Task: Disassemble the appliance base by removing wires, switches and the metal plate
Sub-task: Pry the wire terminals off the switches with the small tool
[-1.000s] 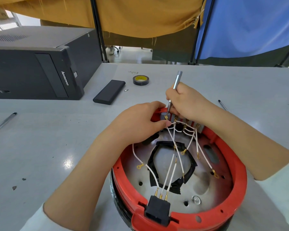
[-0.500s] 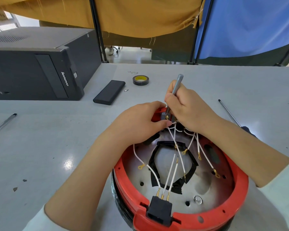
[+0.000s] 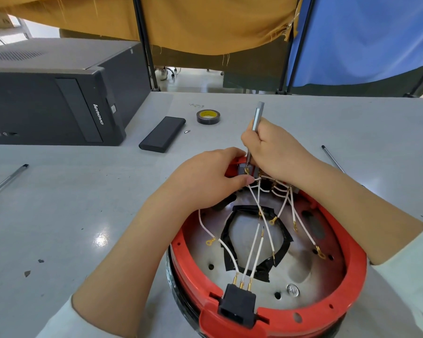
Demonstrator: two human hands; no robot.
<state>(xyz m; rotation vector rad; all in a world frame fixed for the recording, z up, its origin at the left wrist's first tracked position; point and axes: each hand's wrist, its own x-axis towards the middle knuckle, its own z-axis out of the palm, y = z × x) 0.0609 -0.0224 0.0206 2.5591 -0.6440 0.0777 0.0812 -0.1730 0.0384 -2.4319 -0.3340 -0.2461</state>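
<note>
A round red appliance base (image 3: 352,276) lies upside down on the table, its grey metal plate (image 3: 300,262) showing inside. White wires (image 3: 254,250) with gold terminals run from a black socket (image 3: 237,306) at the near rim to a grey switch block (image 3: 244,170) at the far rim. My left hand (image 3: 205,181) grips that far rim and the switch block, thumb pressed beside a terminal. My right hand (image 3: 276,152) grips a slim grey screwdriver (image 3: 256,120), tip down on the switch block. Part of the block is hidden by both hands.
A black computer tower (image 3: 59,101) lies at the back left. A black flat case (image 3: 163,134), a small screw (image 3: 187,131) and a tape roll (image 3: 208,116) sit beyond the base. Thin metal rods lie at the left (image 3: 5,181) and right (image 3: 331,158).
My right hand has shifted left and up a little over the switch block, with the screwdriver standing more upright. My left hand keeps its grip on the far rim.
</note>
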